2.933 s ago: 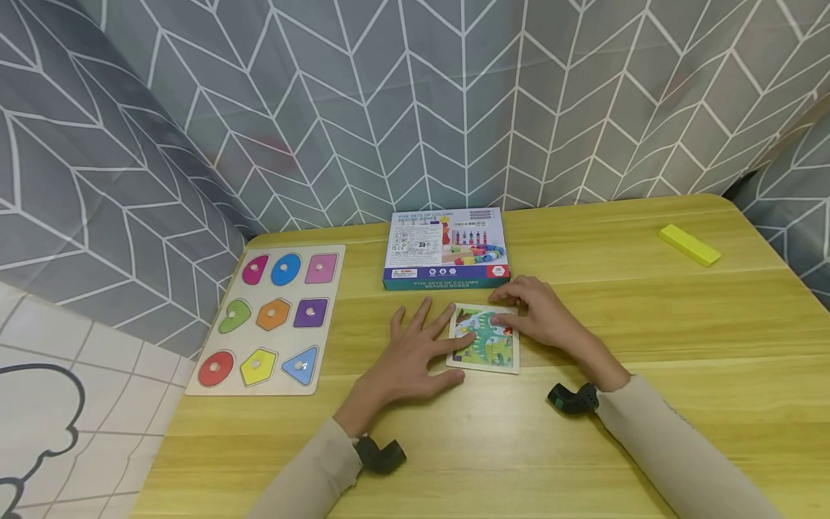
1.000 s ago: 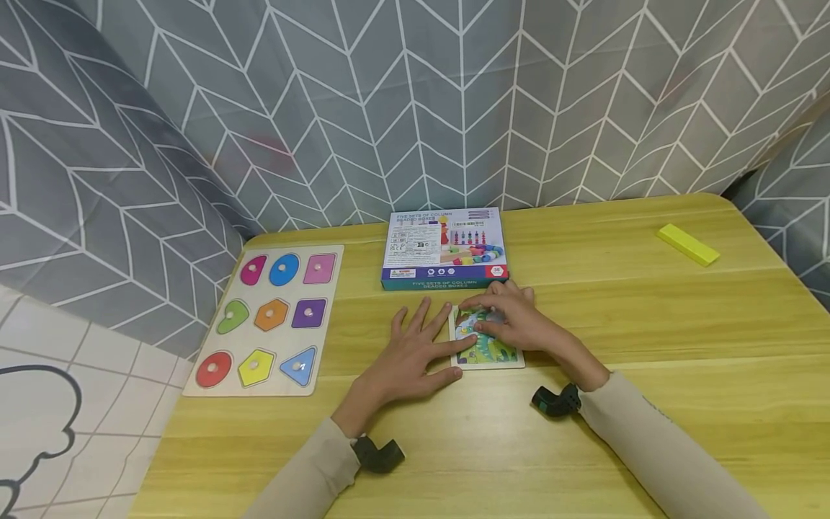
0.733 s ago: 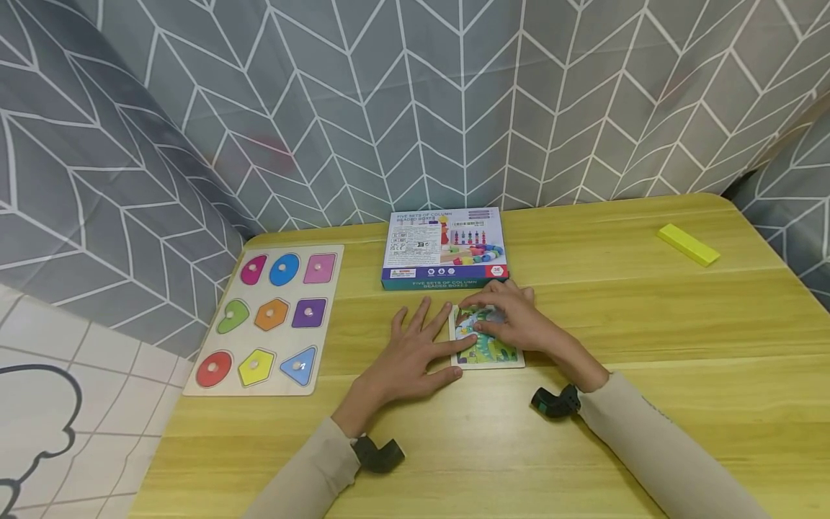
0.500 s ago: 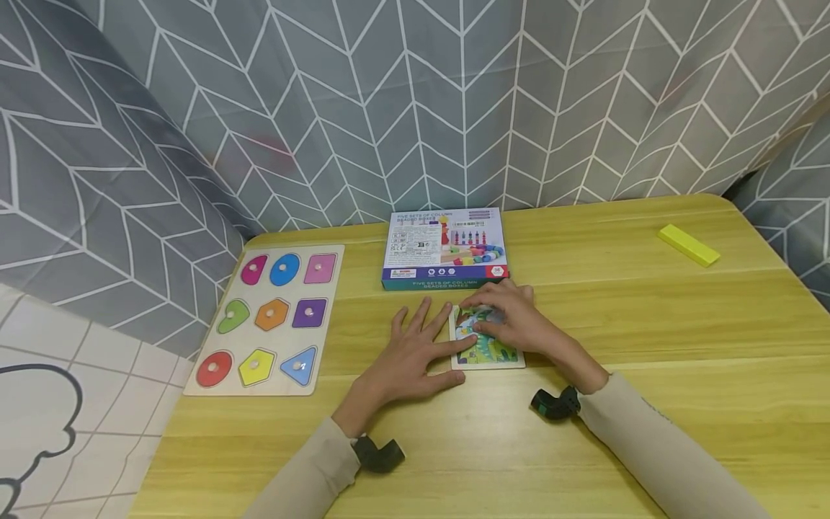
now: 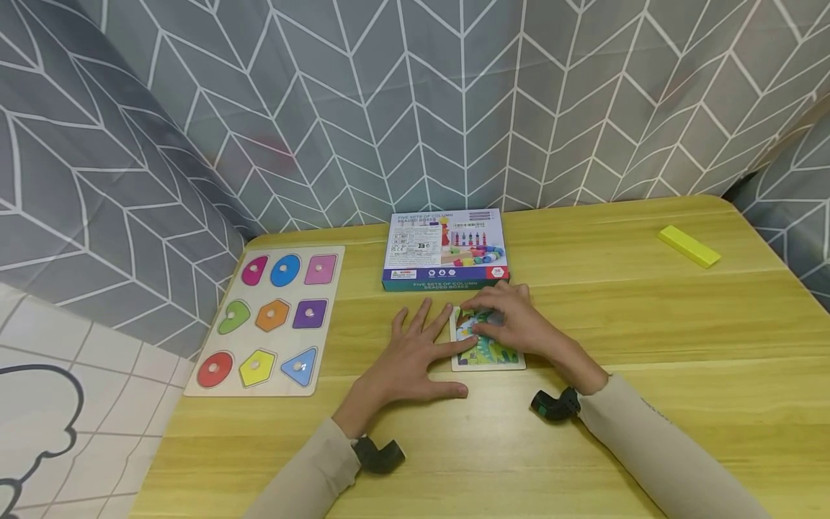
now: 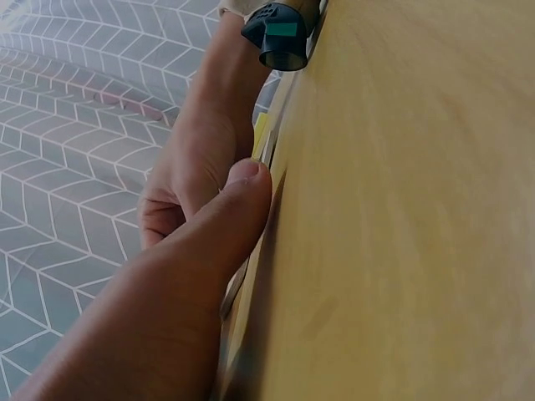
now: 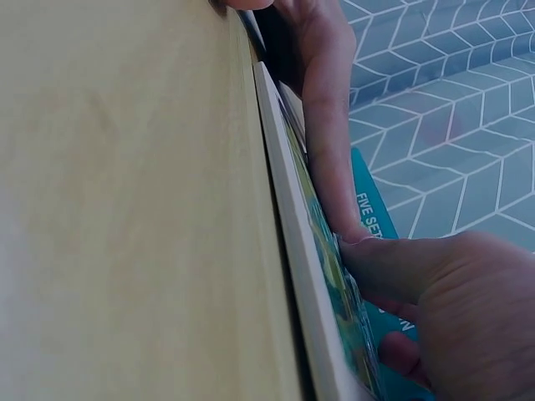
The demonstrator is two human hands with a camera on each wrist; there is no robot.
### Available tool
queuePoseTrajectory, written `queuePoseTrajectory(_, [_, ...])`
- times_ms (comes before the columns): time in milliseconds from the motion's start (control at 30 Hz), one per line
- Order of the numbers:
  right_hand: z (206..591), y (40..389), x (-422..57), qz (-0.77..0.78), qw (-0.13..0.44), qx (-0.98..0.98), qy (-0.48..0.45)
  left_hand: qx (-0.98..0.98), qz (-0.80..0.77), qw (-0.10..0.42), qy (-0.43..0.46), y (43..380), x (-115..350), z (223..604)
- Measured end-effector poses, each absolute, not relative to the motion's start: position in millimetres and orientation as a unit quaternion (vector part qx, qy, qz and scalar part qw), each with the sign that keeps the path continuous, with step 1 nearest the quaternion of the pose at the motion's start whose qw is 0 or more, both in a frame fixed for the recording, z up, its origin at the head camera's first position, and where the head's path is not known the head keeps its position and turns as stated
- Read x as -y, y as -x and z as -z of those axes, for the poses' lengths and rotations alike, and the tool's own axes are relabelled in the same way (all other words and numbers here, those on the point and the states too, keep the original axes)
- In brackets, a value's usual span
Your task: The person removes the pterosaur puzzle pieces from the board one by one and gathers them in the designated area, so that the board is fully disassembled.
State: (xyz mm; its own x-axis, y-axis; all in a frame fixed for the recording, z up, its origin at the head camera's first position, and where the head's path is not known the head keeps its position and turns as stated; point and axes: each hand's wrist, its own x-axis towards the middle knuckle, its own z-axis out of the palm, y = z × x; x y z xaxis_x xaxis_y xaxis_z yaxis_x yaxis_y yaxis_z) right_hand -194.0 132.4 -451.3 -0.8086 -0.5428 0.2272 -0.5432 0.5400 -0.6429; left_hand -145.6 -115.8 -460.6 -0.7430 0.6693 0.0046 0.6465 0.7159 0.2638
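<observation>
I find the puzzle board [image 5: 496, 355] on the table [image 5: 480, 461] at five o'clock from the box [image 5: 415, 249], left hand [image 5: 407, 364] spread, index finger steadying it, right hand [image 5: 519, 321] curled above, its grip indeterminable, and recommend light, level thumb pressure.

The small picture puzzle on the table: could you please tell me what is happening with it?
A person has both hands on the small picture puzzle. The left hand is spread, one finger reaching onto the picture. The right hand bends over the upper part, thumb at the picture; whether it pinches a piece is hidden. A box lies just beyond.
</observation>
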Motion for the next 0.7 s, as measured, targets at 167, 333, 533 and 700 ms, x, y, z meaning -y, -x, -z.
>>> queuePoseTrajectory(167, [453.2, 194.7, -132.5, -0.367, 0.004, 0.876, -0.315, -0.926, -0.12, 0.043, -0.357, 145.4, 115.6, 459.9])
queuePoseTrajectory(333, [453.5, 195.3, -132.9, -0.346, 0.022, 0.877, -0.332, -0.925, -0.12, 0.042, -0.357, 145.9, 115.5, 460.6])
queuePoseTrajectory(533, [454.0, 194.3, -134.4, -0.302, 0.055, 0.883, -0.356, -0.924, -0.125, 0.039, -0.36, 145.6, 115.8, 461.2])
queuePoseTrajectory(700, [454.9, 194.1, -134.6, -0.283, 0.061, 0.886, -0.361, -0.923, -0.125, 0.039, -0.36, 145.1, 115.6, 461.3])
